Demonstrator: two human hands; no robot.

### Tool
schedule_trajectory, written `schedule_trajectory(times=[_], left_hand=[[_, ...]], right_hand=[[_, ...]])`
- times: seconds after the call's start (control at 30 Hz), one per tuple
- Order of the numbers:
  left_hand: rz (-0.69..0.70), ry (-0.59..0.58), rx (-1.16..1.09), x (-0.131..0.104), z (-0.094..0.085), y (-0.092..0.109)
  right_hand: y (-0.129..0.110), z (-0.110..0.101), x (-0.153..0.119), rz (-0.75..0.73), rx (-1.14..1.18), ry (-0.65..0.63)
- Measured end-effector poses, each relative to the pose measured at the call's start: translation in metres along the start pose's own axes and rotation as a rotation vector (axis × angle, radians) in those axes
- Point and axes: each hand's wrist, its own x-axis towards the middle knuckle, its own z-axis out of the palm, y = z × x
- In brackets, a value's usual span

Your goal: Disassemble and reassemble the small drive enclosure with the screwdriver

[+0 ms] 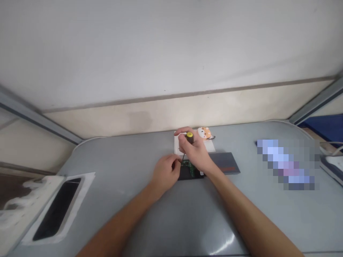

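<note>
A screwdriver (189, 137) with a dark handle and yellow cap stands nearly upright in my right hand (197, 151), which is closed around it. Its thin shaft slants down to a green circuit board (192, 169) set in a flat black casing (187, 175). My left hand (166, 172) is at the left edge of this casing, its thumb and forefinger pinched close to the screwdriver's tip. What those fingers hold, if anything, is hidden. Partly under my right forearm lies a dark grey flat panel (224, 162), right of the casing.
Behind my right hand, an orange-and-white animal-face trinket (204, 133) rests on a white pad or box (209, 145). A black phone (59, 208) lies on white paper at left, beside a white rack-like object (29, 210). A blurred-out item (285, 164) is on the right of the grey table (120, 160).
</note>
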Motion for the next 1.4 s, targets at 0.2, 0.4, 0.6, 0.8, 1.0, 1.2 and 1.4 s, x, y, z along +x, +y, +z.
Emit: schedule_trajectory(times=[0.2, 0.4, 0.6, 0.8, 1.0, 1.2, 1.4], left_hand=[[0.01, 0.011, -0.006, -0.001, 0.0, -0.001], [0.02, 0.008, -0.014, 0.0, -0.001, 0.001], [0.022, 0.008, 0.01, 0.001, -0.001, 0.0], [0.017, -0.004, -0.002, 0.001, -0.001, 0.001], [-0.004, 0.025, 0.025, 0.001, -0.001, 0.002], [0.011, -0.008, 0.011, 0.0, -0.001, 0.0], [0.009, 0.005, 0.019, 0.001, -0.001, 0.001]], right_hand=[[-0.002, -0.009, -0.01, -0.008, 0.036, 0.059], [0.0, -0.009, -0.009, 0.013, 0.099, 0.113], [-0.003, -0.007, -0.009, -0.007, 0.081, 0.061], [0.002, -0.009, -0.008, 0.013, 0.136, 0.138], [-0.002, -0.012, -0.008, 0.072, 0.228, 0.043], [0.0, -0.01, -0.006, 0.034, 0.219, 0.12], [-0.005, -0.014, -0.004, 0.084, 0.253, 0.112]])
